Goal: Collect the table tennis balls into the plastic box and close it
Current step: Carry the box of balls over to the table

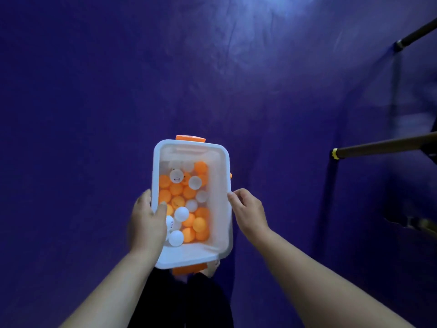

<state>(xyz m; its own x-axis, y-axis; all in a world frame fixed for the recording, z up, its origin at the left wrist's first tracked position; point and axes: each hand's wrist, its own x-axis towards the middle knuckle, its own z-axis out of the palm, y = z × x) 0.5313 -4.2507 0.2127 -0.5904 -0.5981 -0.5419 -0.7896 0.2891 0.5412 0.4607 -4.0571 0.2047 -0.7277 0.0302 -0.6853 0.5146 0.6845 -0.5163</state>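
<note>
The plastic box (pixel 225 209) sits in the middle, low down, over a big blue cloth (pixel 94 114), and I use the box as the place to tell where everything else is. It is open on top, with no lid on it, and I cannot see a lid anywhere. Inside the box lie lots of table tennis balls (pixel 186 209), mostly orange and some white, piled on the bottom. The left hand (pixel 147 221) is at the left side of the box and is closed around that wall, with the thumb hooked over the rim and inside. The right hand (pixel 247 209) is at the right side of the box, with loosely curled fingers just touching the rim; it does not look like a firm hold. An orange clip (pixel 190 138) sticks out at the far end of the box, and another orange clip (pixel 188 270) sticks out at the near end. Two dark poles (pixel 378 146) stand well off to the right of the box. I see no loose balls on the cloth around the box, so I think the picking-up part is done. I think the next job is to find the lid, put it flat on the rim, and snap the clips down.
</note>
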